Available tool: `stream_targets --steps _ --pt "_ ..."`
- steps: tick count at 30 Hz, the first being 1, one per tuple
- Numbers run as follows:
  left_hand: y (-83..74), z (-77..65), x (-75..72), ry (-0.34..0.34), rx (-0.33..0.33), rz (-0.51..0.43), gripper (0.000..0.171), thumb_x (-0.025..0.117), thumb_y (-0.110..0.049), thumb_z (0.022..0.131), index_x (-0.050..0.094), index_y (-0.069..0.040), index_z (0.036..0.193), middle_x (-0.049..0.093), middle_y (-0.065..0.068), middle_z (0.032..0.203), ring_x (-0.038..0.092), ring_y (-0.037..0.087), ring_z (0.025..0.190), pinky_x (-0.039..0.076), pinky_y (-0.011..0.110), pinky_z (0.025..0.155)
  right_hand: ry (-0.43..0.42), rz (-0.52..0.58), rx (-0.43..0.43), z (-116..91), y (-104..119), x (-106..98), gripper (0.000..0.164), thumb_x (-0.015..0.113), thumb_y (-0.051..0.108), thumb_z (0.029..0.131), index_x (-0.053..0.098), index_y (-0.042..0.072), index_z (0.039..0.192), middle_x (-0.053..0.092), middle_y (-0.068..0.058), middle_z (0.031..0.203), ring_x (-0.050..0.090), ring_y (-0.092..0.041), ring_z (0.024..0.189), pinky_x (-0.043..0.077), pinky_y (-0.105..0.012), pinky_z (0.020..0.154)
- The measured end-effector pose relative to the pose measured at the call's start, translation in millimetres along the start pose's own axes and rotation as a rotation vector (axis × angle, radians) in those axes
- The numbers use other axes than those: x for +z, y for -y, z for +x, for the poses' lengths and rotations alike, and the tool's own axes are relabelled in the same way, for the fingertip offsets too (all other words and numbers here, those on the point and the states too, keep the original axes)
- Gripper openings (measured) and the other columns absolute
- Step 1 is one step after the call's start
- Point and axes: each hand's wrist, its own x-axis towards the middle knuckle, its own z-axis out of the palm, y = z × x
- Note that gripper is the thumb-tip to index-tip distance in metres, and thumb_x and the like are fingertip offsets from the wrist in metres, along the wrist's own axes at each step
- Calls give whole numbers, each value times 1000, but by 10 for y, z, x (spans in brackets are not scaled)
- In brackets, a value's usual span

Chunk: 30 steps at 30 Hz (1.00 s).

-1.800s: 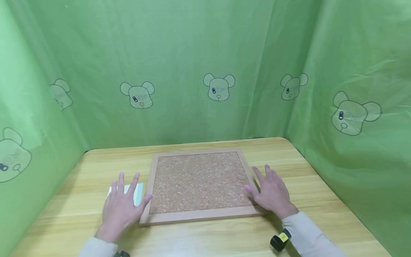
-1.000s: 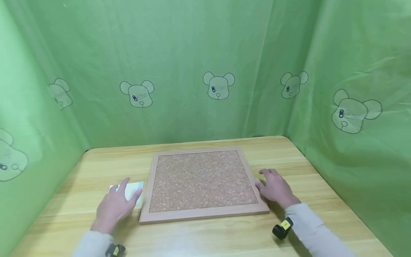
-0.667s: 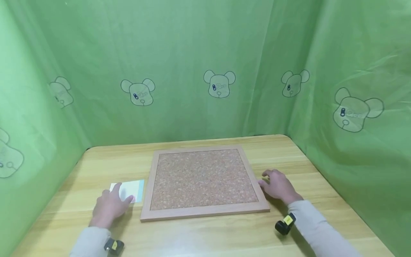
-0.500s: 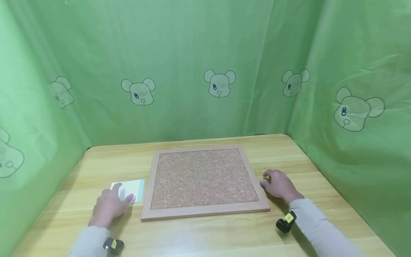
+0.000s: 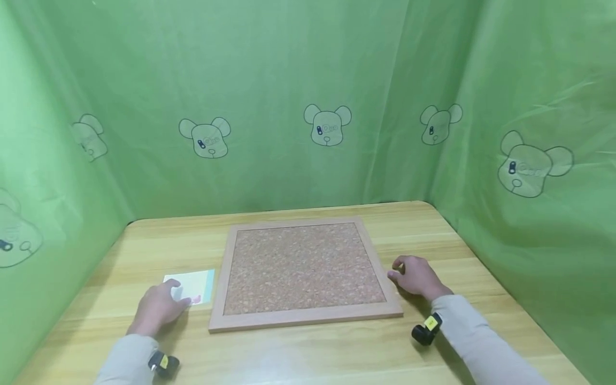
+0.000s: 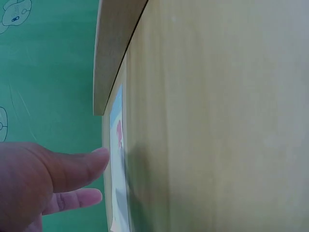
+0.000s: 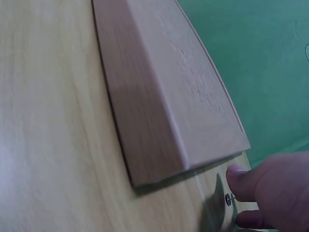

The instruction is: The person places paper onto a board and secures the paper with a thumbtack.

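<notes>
My left hand (image 5: 160,307) is over the near left part of a white paper card (image 5: 197,280) with a light blue band and a pink picture. In the left wrist view its thumb (image 6: 79,169) and a finger stand apart, with nothing seen between them. Beyond the right edge of a wood-framed cork board (image 5: 303,267) is my right hand (image 5: 417,276), fingers bent, low over the table. The right wrist view shows a small thumbtack (image 7: 229,199) between the thumb and a finger, which are apart; it seems to lie on the table.
The wooden table (image 5: 308,353) has rounded far corners. A green curtain (image 5: 269,64) with bear-head prints surrounds its back and sides. The board's thick frame (image 7: 140,121) rises above the tabletop. A small black camera (image 5: 425,330) sits on the right wrist.
The left hand has drawn back left and nearer, its fingers no longer spread, uncovering more of the card. The right hand has left the board's edge and its fingers have bent.
</notes>
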Motion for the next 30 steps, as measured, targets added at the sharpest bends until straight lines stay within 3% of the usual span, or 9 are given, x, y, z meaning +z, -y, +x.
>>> stream_targets --steps 9,16,30 --pt "47 39 -41 66 -152 -36 78 69 -40 85 37 8 137 35 47 122 39 64 105 40 69 79 6 1 -7 -1 -40 -10 18 70 17 87 66 0 93 60 -4 77 57 -21 72 49 -42 65" --pt "87 49 -60 121 -132 14 69 68 -35 86 41 12 129 40 46 111 42 64 98 43 68 77 -3 2 -1 -3 -52 14 13 70 11 85 64 9 74 59 1 70 54 -18 67 47 -37 63" --pt "129 69 -99 112 -123 -7 59 72 -23 83 45 12 123 50 41 112 48 60 99 44 64 79 -21 9 -3 -4 -48 24 17 68 9 87 60 10 72 55 0 67 52 -18 65 44 -35 60"
